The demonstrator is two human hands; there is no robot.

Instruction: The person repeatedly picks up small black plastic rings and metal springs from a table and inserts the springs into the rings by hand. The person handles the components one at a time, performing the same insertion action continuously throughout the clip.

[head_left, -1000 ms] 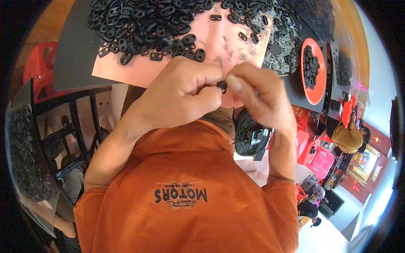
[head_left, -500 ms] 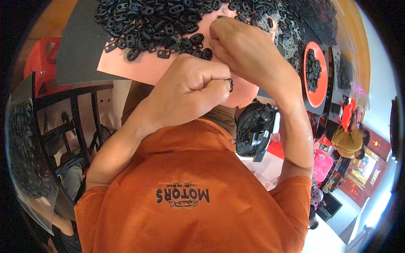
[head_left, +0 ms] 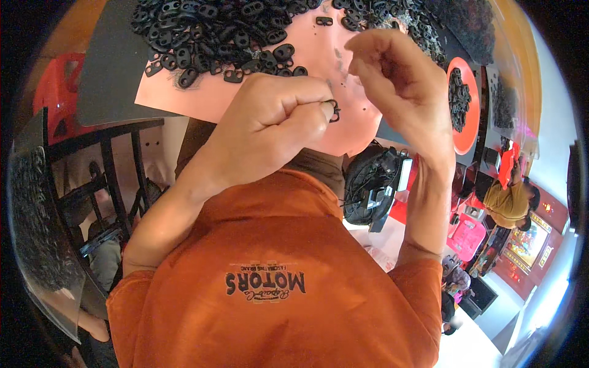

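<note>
My left hand (head_left: 270, 122) is closed in a fist, pinching a small black ring-shaped part (head_left: 333, 109) between thumb and forefinger above the pink sheet (head_left: 184, 98). Just to the right and slightly higher, my right hand (head_left: 396, 76) is raised with its fingers curled. It is apart from the left hand, and I cannot see whether it holds anything. A big pile of small black oval parts (head_left: 208, 37) covers the far side of the pink sheet, just beyond both hands.
An orange round tray (head_left: 467, 132) with more black parts sits to the right. A black device with cables (head_left: 371, 184) lies below the table edge. There is a red stool (head_left: 55, 92) at left, a clear bag of black parts (head_left: 37, 227) at lower left, and a person in a yellow-brown top (head_left: 509, 202) at far right.
My right hand reached up to the pile half a second ago and has come back right of the left hand. My left hand has kept the small black part pinched.
</note>
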